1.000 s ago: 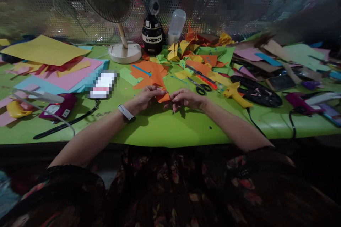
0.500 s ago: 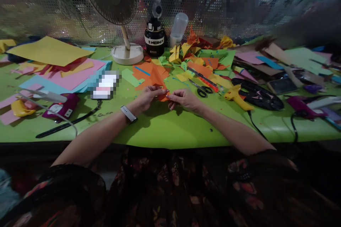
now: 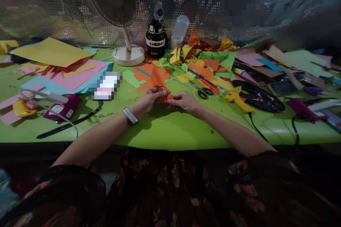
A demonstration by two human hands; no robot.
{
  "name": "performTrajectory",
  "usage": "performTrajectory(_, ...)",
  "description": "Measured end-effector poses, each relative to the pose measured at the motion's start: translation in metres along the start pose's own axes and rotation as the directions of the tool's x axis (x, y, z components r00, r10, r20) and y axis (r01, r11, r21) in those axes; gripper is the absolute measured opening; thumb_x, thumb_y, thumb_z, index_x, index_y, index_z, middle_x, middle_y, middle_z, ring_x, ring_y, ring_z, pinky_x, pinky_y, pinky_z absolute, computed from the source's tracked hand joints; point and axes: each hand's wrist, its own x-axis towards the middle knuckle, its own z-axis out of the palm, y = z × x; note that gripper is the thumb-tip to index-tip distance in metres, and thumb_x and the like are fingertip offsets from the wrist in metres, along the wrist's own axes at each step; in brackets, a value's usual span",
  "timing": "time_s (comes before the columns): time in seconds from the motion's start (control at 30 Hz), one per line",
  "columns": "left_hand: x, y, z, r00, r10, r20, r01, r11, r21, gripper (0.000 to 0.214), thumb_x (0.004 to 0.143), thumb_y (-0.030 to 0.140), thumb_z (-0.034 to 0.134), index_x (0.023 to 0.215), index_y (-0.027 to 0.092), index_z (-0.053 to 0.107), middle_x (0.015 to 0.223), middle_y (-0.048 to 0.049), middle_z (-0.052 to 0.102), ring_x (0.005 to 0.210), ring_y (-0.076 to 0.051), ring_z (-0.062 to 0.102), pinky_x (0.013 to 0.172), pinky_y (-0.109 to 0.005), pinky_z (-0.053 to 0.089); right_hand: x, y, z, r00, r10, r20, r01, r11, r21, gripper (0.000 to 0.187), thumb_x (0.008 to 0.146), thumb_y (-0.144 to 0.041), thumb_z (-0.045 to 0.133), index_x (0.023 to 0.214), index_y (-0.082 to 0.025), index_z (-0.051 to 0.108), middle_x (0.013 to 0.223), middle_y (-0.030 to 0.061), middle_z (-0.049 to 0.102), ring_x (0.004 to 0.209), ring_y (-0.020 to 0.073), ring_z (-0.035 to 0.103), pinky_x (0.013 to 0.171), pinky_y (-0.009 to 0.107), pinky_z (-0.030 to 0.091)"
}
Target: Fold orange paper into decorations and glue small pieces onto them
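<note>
Between my two hands is a folded piece of orange paper, held just above the green tabletop. My left hand pinches its near part, with the thumb on top. At the paper's right corner, the thumb and fingers of my right hand are closed on the edge. Part of the paper is hidden behind my fingers. Flat orange sheets lie just beyond it, one bearing a blue strip. Black-handled scissors rest to the right of my right hand.
A yellow glue gun and a black oval tray lie at right. On the left are a phone, a purple device and stacked coloured paper. A fan and black bottle stand behind.
My right hand has shifted slightly left and now grips the paper's right corner more closely. My left hand keeps its hold. The whole view has moved a little.
</note>
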Motion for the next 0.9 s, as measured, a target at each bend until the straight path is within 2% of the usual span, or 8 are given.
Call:
performTrajectory(0.07,-0.001,0.002,0.001,1.0,-0.007,-0.016,0.007,1.0,0.006,0.025,0.064,0.028,0.087,0.062,0.017,0.065,0.069,-0.0022,0.07,0.06,-0.011,0.059,0.059,-0.027,0.045,-0.001,-0.001,-0.001,1.0,0.0,-0.003,0.0,1.0,-0.015,0.036,0.075,-0.05,0.078,0.076,-0.015,0.075,0.058,0.0007,0.07,0.037,0.0033,0.043,0.034,0.018,0.026)
performTrajectory(0.2,-0.002,0.005,0.001,1.0,0.019,-0.002,-0.019,0.999,0.034,0.026,0.065,0.029,0.087,0.061,0.016,0.065,0.063,-0.0006,0.067,0.056,-0.009,0.056,0.055,-0.024,0.044,-0.002,-0.003,-0.003,0.999,-0.045,0.015,0.046,0.998,-0.033,0.039,0.078,-0.053,0.075,0.079,-0.014,0.076,0.071,0.0071,0.076,0.051,0.0079,0.061,0.041,0.018,0.038)
performTrajectory(0.3,-0.001,0.006,-0.002,0.999,0.027,0.029,-0.028,0.999,0.038,0.027,0.064,0.031,0.088,0.061,0.016,0.066,0.062,0.0003,0.066,0.056,-0.008,0.056,0.056,-0.023,0.045,-0.002,-0.007,-0.006,0.999,-0.021,0.036,0.021,1.0,0.002,0.041,0.075,-0.054,0.077,0.076,-0.014,0.075,0.071,0.0079,0.075,0.056,0.0117,0.066,0.045,0.02,0.045)
performTrajectory(0.4,-0.002,0.007,-0.005,0.997,-0.005,0.077,-0.002,0.996,0.09,0.026,0.06,0.031,0.089,0.068,0.015,0.071,0.066,-0.0017,0.069,0.059,-0.01,0.059,0.059,-0.023,0.048,-0.002,-0.014,-0.011,0.999,-0.035,-0.036,0.036,0.999,0.007,0.043,0.073,-0.057,0.078,0.068,-0.015,0.069,0.062,0.0038,0.069,0.047,0.0092,0.059,0.044,0.022,0.045)
performTrajectory(0.5,-0.007,0.008,-0.004,0.972,-0.086,0.218,0.036,0.974,0.223,0.024,0.06,0.029,0.089,0.071,0.014,0.074,0.071,-0.004,0.071,0.063,-0.011,0.061,0.062,-0.024,0.049,-0.001,-0.016,-0.012,0.982,-0.109,-0.155,0.112,0.994,0.012,0.042,0.066,-0.055,0.083,0.07,-0.019,0.062,0.054,-0.0051,0.058,0.042,0.0056,0.047,0.04,0.019,0.037)
performTrajectory(0.57,-0.011,0.009,-0.002,0.941,-0.136,0.31,0.035,0.95,0.311,0.021,0.064,0.03,0.086,0.071,0.014,0.074,0.068,-0.0035,0.07,0.06,-0.011,0.059,0.06,-0.024,0.047,0.001,-0.014,-0.01,0.982,-0.13,-0.135,0.133,0.991,0.015,0.043,0.064,-0.051,0.086,0.072,-0.019,0.059,0.054,-0.0074,0.055,0.043,0.0052,0.044,0.039,0.019,0.034)
performTrajectory(0.63,-0.012,0.011,-0.001,0.926,-0.145,0.349,0.013,0.935,0.353,0.02,0.068,0.031,0.083,0.071,0.014,0.073,0.065,-0.0021,0.067,0.057,-0.01,0.056,0.057,-0.023,0.045,0.002,-0.011,-0.008,0.985,-0.14,-0.098,0.142,0.99,0.009,0.041,0.065,-0.049,0.085,0.071,-0.018,0.059,0.054,-0.0071,0.055,0.043,0.0054,0.044,0.04,0.019,0.034)
performTrajectory(0.9,0.003,0.024,-0.022,0.964,-0.038,0.265,-0.059,0.935,0.351,0.02,0.064,0.025,0.084,0.081,0.017,0.077,0.078,-0.0047,0.075,0.068,-0.013,0.065,0.07,-0.026,0.051,0.001,-0.009,-0.015,0.959,-0.125,-0.256,0.157,0.982,0.108,0.03,0.065,-0.041,0.084,0.063,-0.017,0.066,0.052,-0.0024,0.062,0.042,0.0076,0.052,0.04,0.021,0.04)
